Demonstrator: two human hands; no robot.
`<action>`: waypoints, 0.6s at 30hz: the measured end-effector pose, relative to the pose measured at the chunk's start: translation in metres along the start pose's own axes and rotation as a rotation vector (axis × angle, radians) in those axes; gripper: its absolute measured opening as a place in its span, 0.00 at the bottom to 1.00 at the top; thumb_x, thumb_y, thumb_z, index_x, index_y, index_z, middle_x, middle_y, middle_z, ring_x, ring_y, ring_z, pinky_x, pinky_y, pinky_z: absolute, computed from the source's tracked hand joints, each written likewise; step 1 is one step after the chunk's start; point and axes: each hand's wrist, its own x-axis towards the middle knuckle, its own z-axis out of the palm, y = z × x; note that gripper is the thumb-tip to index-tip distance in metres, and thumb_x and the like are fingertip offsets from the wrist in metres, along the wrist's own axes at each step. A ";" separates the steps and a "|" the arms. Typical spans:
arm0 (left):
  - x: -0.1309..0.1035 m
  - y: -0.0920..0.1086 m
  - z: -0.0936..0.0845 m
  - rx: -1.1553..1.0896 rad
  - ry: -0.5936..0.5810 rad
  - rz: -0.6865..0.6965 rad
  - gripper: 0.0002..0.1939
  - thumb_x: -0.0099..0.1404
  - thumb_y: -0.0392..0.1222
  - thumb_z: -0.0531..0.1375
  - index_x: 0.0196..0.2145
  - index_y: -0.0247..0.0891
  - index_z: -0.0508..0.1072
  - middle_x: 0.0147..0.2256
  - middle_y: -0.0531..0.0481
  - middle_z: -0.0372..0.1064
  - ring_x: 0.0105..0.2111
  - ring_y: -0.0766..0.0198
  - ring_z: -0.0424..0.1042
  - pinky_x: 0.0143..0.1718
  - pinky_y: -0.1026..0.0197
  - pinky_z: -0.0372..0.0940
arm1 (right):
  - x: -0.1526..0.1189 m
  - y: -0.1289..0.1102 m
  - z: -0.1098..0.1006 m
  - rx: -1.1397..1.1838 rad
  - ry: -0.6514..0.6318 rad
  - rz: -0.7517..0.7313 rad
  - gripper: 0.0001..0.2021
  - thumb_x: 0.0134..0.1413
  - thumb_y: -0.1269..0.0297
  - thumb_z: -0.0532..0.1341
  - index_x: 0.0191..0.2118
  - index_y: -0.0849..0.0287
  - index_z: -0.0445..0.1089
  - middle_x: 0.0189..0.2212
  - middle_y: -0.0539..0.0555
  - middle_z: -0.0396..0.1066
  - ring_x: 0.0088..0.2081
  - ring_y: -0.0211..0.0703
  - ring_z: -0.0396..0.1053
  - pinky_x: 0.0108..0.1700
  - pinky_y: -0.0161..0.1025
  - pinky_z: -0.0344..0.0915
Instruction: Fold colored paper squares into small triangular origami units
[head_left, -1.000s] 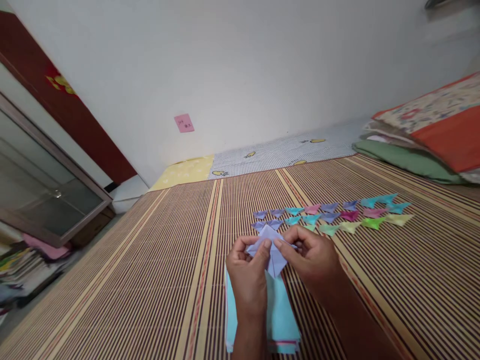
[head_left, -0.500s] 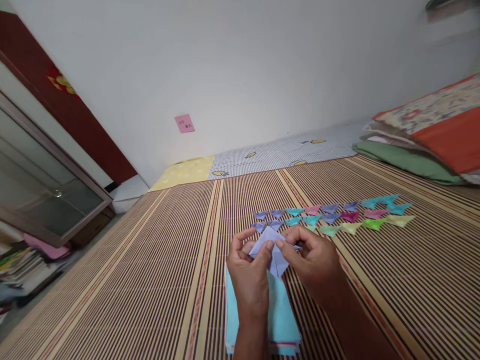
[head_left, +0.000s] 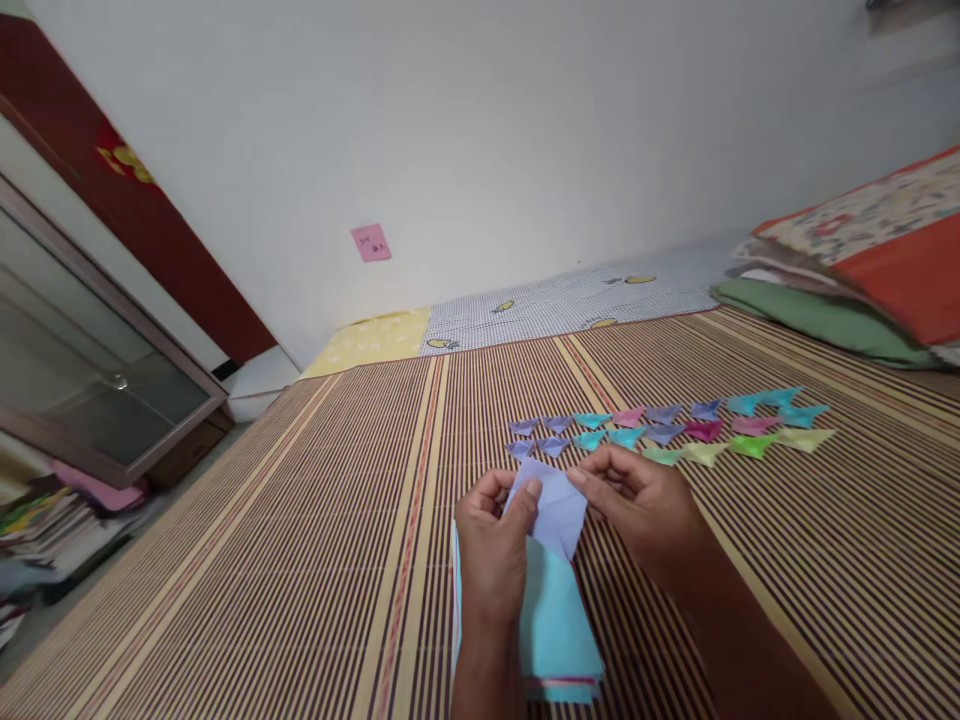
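1. The lilac paper (head_left: 553, 508) is held up between the two hands, above the striped mat (head_left: 337, 560). In this view its lower part comes just over the far end of the blue paper stack (head_left: 559, 625).
2. The left hand (head_left: 489, 545) is pinching the left part of the lilac paper: the thumb lies flat on the near face, and the other fingers are bent, partly hidden behind it.
3. The right hand (head_left: 654, 512) is at the upper right edge of the same paper, with thumb and forefinger closed together on it, so far as I can see. Its other fingers are curled.
4. Beyond the hands, small folded papers (head_left: 703, 431) lie on the mat in two rows, in purple, blue, pink, green and pale yellow. None of these is in the grasp.
5. About the step, I judge that a piece of paper is being turned or shaped in the air. Faint lines on its face look like creases, but I cannot tell how many layers it has.
6. In my judgement, the next move calls for a steady left thumb and a light right pinch, because thin paper may bend or tear easily.
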 end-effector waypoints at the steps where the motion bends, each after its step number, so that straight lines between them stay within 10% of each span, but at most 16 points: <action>1: 0.000 0.001 -0.001 0.016 -0.002 0.005 0.17 0.56 0.49 0.74 0.30 0.33 0.76 0.26 0.52 0.72 0.24 0.68 0.66 0.26 0.67 0.62 | 0.001 -0.001 -0.003 -0.016 -0.001 -0.009 0.14 0.59 0.54 0.66 0.28 0.57 0.71 0.21 0.47 0.67 0.24 0.39 0.64 0.26 0.35 0.62; 6: -0.006 0.007 0.005 0.143 -0.138 0.036 0.16 0.59 0.49 0.71 0.27 0.34 0.74 0.23 0.54 0.67 0.22 0.69 0.62 0.24 0.67 0.58 | 0.000 -0.010 -0.005 -0.088 -0.098 -0.022 0.09 0.58 0.56 0.67 0.38 0.56 0.78 0.28 0.51 0.75 0.30 0.42 0.70 0.32 0.37 0.67; 18: -0.005 0.010 -0.001 0.254 -0.256 0.057 0.19 0.65 0.52 0.66 0.24 0.36 0.75 0.22 0.53 0.65 0.24 0.66 0.61 0.27 0.64 0.56 | 0.002 -0.009 -0.009 -0.125 0.055 -0.092 0.13 0.61 0.56 0.63 0.28 0.57 0.72 0.20 0.47 0.64 0.23 0.38 0.61 0.24 0.36 0.57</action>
